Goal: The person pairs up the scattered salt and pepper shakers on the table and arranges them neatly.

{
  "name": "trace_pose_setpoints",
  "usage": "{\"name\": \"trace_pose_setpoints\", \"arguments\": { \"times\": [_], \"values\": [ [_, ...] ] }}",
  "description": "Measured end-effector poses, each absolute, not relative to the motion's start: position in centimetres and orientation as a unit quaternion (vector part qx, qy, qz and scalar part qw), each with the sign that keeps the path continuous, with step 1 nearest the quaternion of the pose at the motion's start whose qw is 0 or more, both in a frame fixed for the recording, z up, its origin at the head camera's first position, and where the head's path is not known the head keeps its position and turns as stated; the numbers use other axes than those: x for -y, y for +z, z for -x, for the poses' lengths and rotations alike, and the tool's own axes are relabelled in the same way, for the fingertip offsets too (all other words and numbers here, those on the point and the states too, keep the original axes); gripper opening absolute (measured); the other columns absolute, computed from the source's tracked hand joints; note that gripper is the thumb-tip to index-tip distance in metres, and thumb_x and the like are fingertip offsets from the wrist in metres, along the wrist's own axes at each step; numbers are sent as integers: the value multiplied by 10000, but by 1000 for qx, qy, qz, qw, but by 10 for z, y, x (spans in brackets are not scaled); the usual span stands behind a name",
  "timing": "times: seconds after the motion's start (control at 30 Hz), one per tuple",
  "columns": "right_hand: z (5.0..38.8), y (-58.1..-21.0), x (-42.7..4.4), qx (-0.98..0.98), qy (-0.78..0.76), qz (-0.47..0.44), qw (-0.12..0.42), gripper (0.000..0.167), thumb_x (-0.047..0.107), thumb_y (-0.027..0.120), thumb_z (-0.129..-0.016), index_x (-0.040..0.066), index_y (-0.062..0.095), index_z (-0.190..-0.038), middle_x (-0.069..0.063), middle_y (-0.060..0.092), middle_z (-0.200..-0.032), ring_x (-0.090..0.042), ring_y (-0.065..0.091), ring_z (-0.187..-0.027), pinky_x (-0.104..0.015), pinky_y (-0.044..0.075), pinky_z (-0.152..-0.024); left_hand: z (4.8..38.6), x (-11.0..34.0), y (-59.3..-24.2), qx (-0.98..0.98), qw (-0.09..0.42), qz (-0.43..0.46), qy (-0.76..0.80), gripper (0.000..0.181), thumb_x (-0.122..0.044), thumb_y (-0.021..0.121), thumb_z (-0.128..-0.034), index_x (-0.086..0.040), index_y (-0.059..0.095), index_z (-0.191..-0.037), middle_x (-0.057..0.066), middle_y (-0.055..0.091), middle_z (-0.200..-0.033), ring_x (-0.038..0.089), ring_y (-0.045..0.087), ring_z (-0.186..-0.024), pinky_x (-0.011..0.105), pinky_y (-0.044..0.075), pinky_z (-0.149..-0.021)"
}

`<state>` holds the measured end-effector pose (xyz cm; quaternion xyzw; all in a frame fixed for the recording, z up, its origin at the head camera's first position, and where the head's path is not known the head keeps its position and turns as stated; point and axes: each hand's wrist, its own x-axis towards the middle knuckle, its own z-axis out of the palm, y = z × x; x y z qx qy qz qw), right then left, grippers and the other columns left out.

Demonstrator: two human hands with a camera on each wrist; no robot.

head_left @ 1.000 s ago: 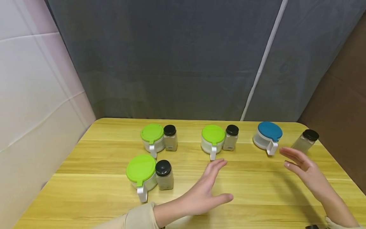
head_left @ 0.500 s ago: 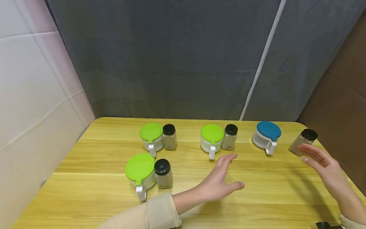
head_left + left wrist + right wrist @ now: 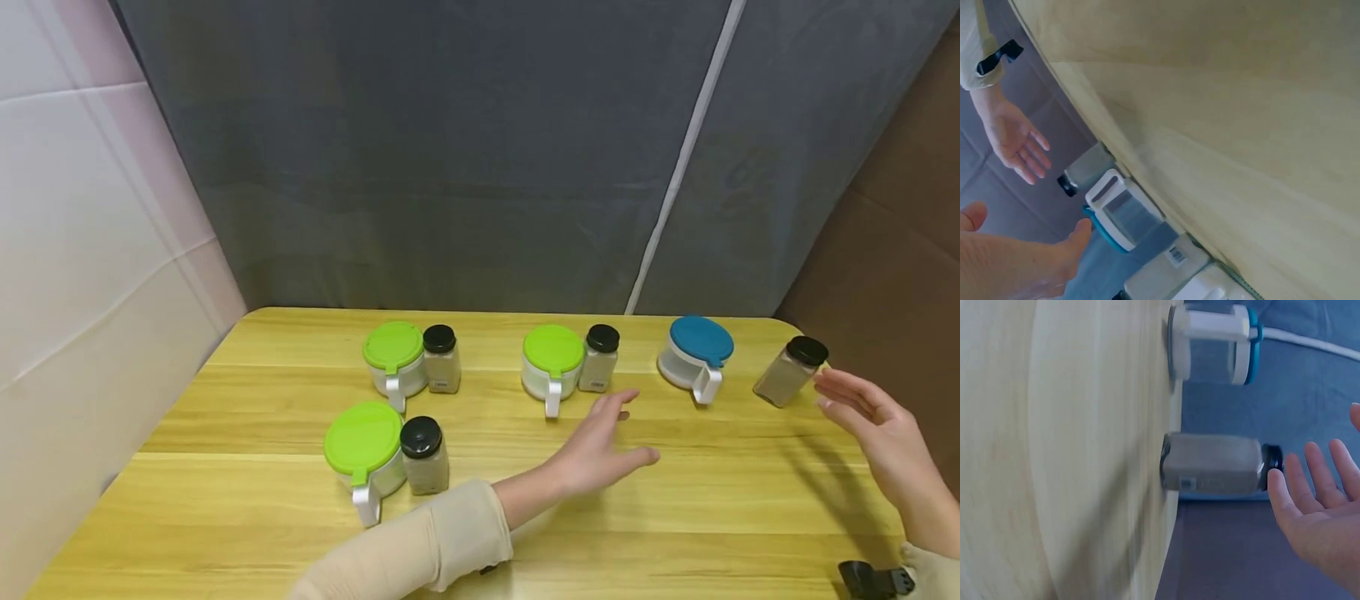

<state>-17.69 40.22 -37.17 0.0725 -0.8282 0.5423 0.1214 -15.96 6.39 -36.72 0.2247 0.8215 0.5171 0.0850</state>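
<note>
Over the table's middle, my left hand [image 3: 594, 457] hovers with thumb and fingers spread, holding nothing. At the right, my right hand [image 3: 879, 433] is held in the air beside a clear spice jar [image 3: 782, 379] with a black cap; its fingers are slightly bent and empty. In the right wrist view, the fingertips [image 3: 1277, 484] appear close to the cap of that spice jar [image 3: 1213, 464]; I cannot tell whether they touch. Left of this jar stands a clear seasoning pot with a blue lid [image 3: 701, 340] and white handle, also seen in the left wrist view.
Two green-lidded seasoning pots [image 3: 553, 350] [image 3: 393, 348] stand along the back, each beside a black-capped jar [image 3: 598, 367] [image 3: 442, 367]. A third green-lidded pot [image 3: 363, 437] and jar [image 3: 425, 467] stand nearer, at left. A dark curtain [image 3: 450, 167] hangs behind the wooden table [image 3: 225, 517].
Both hands have moved to the right. My right hand has come to the right side of the far-right spice jar, which it partly covered before. The pots and jars stay in place.
</note>
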Motion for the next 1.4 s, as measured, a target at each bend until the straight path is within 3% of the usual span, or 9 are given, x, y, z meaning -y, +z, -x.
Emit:
{"name": "trace_pose_setpoints", "arguments": {
  "times": [0.53,1.0,1.2,1.4],
  "values": [
    [248,-449,-498,783,609,-39,124,508,147,530,-880,105,348,-1352,70,461,-1186,49,479,-970,-62,396,-702,201,-99,-377,-821,78,-192,531,694,-283,650,-793,-141,274,-1360,-3,320,-1301,98,386,-1133,245,359,-877],
    [247,-440,-493,781,617,13,91,558,187,567,-860,229,318,-1357,121,395,-1170,121,491,-846,-68,411,-631,221,-122,-380,-843,84,-156,509,707,-318,645,-793,-160,259,-1364,-7,303,-1305,96,398,-1108,248,375,-862],
    [239,-421,-472,775,630,-6,40,625,106,555,-867,224,233,-1390,153,373,-1115,114,500,-817,-90,426,-637,230,-131,-383,-856,75,-136,493,715,-329,650,-785,-162,264,-1363,12,288,-1336,138,355,-1174,266,333,-919],
    [240,-412,-461,781,624,-1,10,733,121,546,-875,162,62,-1423,57,292,-1273,139,482,-833,-78,412,-670,238,-136,-384,-858,75,-117,495,721,-319,665,-778,-145,272,-1357,18,297,-1329,139,365,-1167,260,340,-912]
  ]
}}
